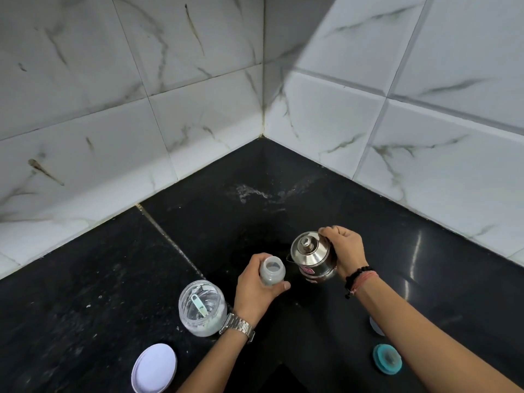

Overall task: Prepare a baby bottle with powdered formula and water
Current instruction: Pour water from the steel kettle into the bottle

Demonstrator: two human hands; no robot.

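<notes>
My left hand (256,285) is wrapped around an open, translucent baby bottle (271,270) held upright, with white powder visible inside. Just to its right, my right hand (344,251) grips a lidded steel jug (312,258) from its far side, its small spout pointing toward the bottle. A clear jar of white formula powder (202,307) stands open at the left of my left wrist, with a pale green scoop (199,304) lying inside it.
The jar's white lid (154,368) lies on the black counter (99,293) at the near left. A teal bottle ring with its teat (387,358) and a greyish cap (375,326) lie beside my right forearm. White marble-tiled walls (198,109) close the corner behind.
</notes>
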